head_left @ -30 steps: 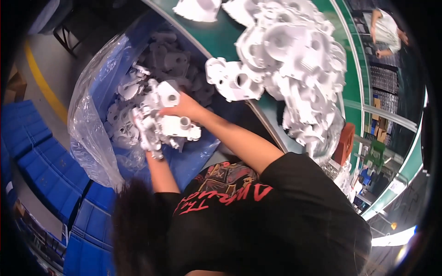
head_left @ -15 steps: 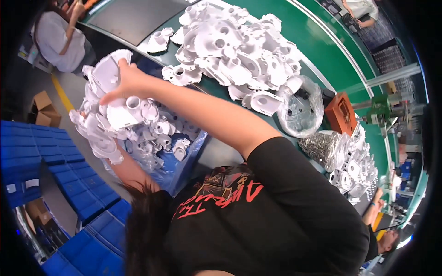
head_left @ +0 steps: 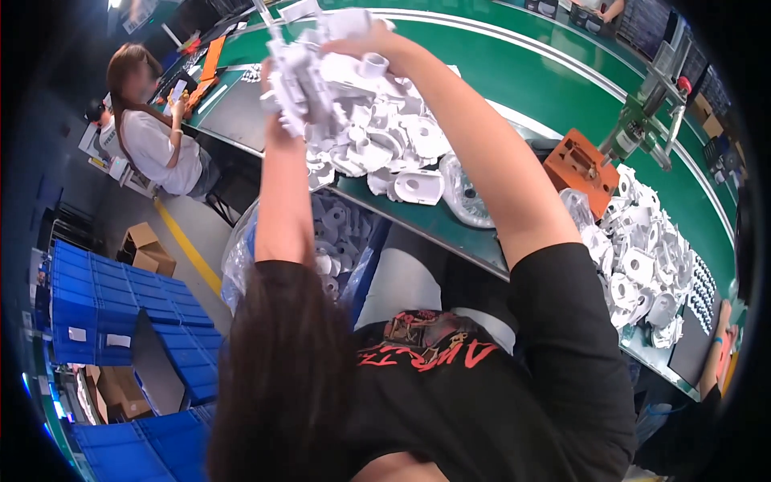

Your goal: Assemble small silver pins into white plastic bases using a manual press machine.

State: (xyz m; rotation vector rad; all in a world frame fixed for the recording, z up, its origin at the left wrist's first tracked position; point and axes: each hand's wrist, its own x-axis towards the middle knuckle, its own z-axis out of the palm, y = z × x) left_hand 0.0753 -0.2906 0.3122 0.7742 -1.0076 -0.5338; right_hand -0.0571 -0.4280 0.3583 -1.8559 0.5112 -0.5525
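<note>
In the upper middle of the frame, the right hand (head_left: 384, 48) is clamped on a cluster of white plastic parts (head_left: 301, 76). The left hand (head_left: 279, 127) touches the same cluster from below, but it is mostly hidden, so I cannot tell its grip. A pile of similar parts (head_left: 409, 136) lies on the green table (head_left: 356, 191), near the cluster. A blue bin (head_left: 369, 269) stands left of centre.
</note>
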